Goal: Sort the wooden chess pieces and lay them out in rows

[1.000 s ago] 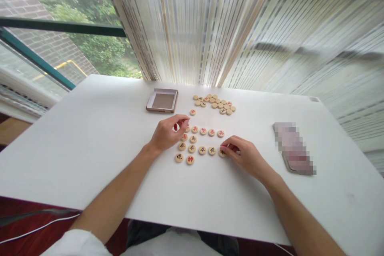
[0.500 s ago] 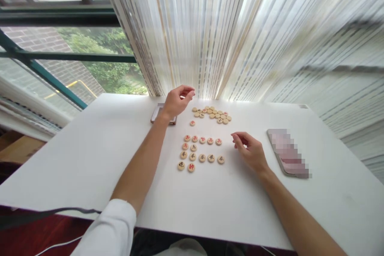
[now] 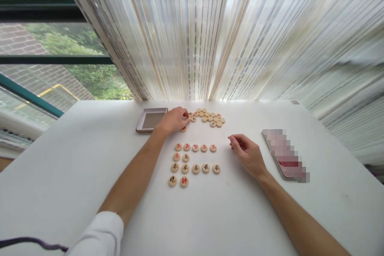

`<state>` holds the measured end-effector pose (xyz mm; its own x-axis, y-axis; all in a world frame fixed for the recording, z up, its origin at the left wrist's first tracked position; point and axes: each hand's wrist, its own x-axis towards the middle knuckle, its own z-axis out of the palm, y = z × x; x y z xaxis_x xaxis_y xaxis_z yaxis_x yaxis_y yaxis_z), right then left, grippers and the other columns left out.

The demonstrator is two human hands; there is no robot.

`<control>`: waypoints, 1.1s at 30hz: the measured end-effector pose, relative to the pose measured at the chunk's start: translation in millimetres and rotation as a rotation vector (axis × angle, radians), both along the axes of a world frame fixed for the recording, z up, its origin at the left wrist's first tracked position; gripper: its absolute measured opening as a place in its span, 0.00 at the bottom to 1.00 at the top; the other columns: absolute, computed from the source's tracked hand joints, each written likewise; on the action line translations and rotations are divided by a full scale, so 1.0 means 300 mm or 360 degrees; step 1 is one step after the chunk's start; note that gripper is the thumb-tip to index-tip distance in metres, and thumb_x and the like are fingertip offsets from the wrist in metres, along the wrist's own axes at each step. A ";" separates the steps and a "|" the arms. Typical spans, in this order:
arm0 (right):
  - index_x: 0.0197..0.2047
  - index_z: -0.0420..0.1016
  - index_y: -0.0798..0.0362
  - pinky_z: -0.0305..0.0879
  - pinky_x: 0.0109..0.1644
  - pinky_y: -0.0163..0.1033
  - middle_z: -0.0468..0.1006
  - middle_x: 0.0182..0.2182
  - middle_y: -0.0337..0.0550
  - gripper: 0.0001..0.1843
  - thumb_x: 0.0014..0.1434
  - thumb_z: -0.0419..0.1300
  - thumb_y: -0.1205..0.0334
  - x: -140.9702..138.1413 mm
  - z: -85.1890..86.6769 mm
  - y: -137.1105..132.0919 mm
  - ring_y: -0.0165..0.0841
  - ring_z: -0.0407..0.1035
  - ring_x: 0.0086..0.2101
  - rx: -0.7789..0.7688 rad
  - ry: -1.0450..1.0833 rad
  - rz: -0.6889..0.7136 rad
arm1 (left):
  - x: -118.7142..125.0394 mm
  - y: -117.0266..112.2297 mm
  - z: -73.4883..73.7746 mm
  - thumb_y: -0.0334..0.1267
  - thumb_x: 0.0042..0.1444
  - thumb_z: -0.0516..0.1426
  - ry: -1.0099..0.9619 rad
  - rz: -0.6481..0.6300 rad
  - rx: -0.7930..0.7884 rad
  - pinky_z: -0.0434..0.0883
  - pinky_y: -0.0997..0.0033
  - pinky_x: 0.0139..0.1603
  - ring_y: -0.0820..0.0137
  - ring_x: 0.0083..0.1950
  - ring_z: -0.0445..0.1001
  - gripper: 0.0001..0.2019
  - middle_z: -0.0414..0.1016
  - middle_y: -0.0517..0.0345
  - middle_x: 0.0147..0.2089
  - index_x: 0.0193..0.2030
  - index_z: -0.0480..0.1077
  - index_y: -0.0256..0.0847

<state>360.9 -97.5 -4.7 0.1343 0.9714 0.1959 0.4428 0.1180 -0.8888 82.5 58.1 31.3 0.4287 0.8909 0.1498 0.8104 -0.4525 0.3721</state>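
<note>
Round wooden Chinese chess pieces lie on a white table [image 3: 90,160]. Several sorted pieces [image 3: 195,160] stand in rows in front of me, face up with red or black characters. A loose pile of pieces [image 3: 210,118] lies farther back near the curtain. My left hand [image 3: 174,120] reaches to the left end of that pile, fingers curled down onto a piece; one red piece lies just under the hand. My right hand [image 3: 246,152] rests on the table right of the rows, fingers loosely curled, something small and red showing between them.
An open shallow box [image 3: 151,120] sits left of the pile, beside my left hand. A blurred flat object [image 3: 285,154] lies on the right. A striped curtain [image 3: 225,36] hangs behind the table; a window is at the left.
My left hand went from the sorted rows up into the air, then down onto the left end of the far pile. My right hand drew back from the rows. The view tilted up.
</note>
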 end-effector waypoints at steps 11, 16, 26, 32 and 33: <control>0.42 0.78 0.52 0.71 0.38 0.40 0.79 0.31 0.43 0.18 0.66 0.58 0.46 -0.008 0.006 -0.015 0.36 0.74 0.32 -0.0004 -0.0051 -0.0021 | 0.019 -0.026 0.036 0.39 0.52 0.62 0.0018 0.0036 -0.0003 0.69 0.65 0.35 0.63 0.34 0.74 0.06 0.78 0.52 0.35 0.35 0.72 0.42; 0.46 0.77 0.50 0.73 0.41 0.42 0.80 0.36 0.45 0.15 0.66 0.58 0.48 -0.031 0.015 -0.037 0.37 0.75 0.34 0.0059 -0.0070 0.0034 | 0.074 -0.108 0.129 0.39 0.58 0.59 -0.0412 -0.0435 -0.0200 0.74 0.69 0.37 0.67 0.37 0.77 0.10 0.79 0.56 0.38 0.46 0.72 0.45; 0.43 0.73 0.50 0.75 0.45 0.44 0.80 0.37 0.45 0.09 0.66 0.61 0.54 -0.068 0.034 -0.073 0.37 0.78 0.37 0.0136 0.0330 0.0226 | 0.220 -0.269 0.163 0.35 0.59 0.60 -0.0557 -0.1011 -0.0571 0.79 0.71 0.37 0.69 0.39 0.81 0.07 0.81 0.55 0.40 0.44 0.74 0.41; 0.39 0.72 0.51 0.74 0.41 0.42 0.80 0.32 0.42 0.11 0.66 0.61 0.52 -0.074 0.054 -0.070 0.35 0.77 0.34 0.0047 0.0606 0.0268 | 0.230 -0.303 0.173 0.35 0.59 0.61 -0.0602 -0.1067 -0.0451 0.79 0.68 0.39 0.69 0.40 0.80 0.05 0.78 0.56 0.40 0.42 0.72 0.41; 0.38 0.72 0.51 0.74 0.40 0.41 0.80 0.32 0.42 0.12 0.66 0.62 0.51 -0.074 0.054 -0.067 0.35 0.76 0.34 0.0036 0.0630 0.0257 | 0.232 -0.306 0.175 0.33 0.59 0.61 -0.0590 -0.1075 -0.0404 0.78 0.68 0.40 0.69 0.40 0.79 0.05 0.77 0.56 0.40 0.42 0.72 0.41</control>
<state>338.7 -117.7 11.6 0.0500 0.9821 0.1816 0.0422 0.1796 -0.9828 152.0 -33.8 83.7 0.8484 0.4835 0.2157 0.1963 -0.6656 0.7200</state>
